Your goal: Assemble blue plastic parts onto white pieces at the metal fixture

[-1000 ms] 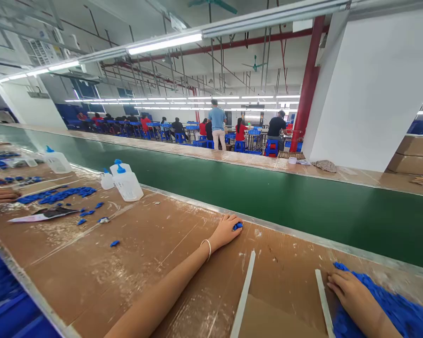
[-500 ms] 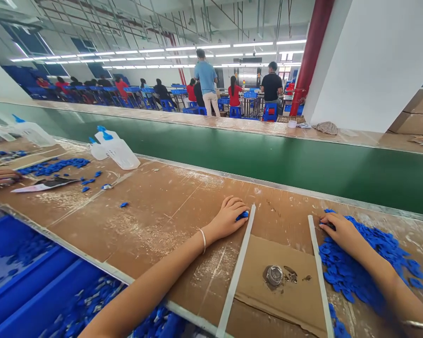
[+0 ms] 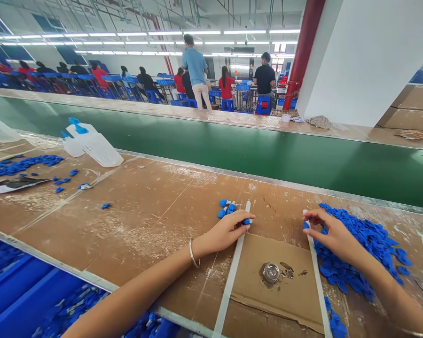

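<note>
Head view. Left hand [image 3: 223, 233] flat on the brown bench [image 3: 148, 211], palm down, fingers loosely curled, tips pinching a small blue piece [image 3: 247, 221] against the upper end of the left white strip [image 3: 231, 277]. Bangle [image 3: 192, 246] on the left wrist. Small cluster of blue bits [image 3: 226, 208] lying just beyond the fingertips, apart from the hand.

Right hand [image 3: 333, 234] resting at the near edge of the blue pile [image 3: 359, 249], thumb and forefinger closed on a blue chip [image 3: 306, 225] beside the top of the right white strip [image 3: 317, 281]; remaining fingers bent over the pile's edge (whether anything else sits in the palm cannot be told).

Between the two strips: a cardboard sheet [image 3: 278, 281] with a round metal cap [image 3: 270, 272] on it and dark stains just beside the cap.

Far left of bench: scattered blue parts [image 3: 24, 164], a flat card [image 3: 10, 185], two white bottles with blue caps [image 3: 91, 141] lying tilted. One stray blue fleck [image 3: 105, 205] alone mid-bench.

Near edge, below the bench: blue bins [image 3: 28, 300] holding more blue pieces.

Beyond the bench: green belt [image 3: 232, 150] running left to right, a second brown ledge [image 3: 232, 119] behind it with a rag [image 3: 319, 122]. Background: seated workers, two people standing, red column [image 3: 301, 56], white wall [image 3: 366, 61].
</note>
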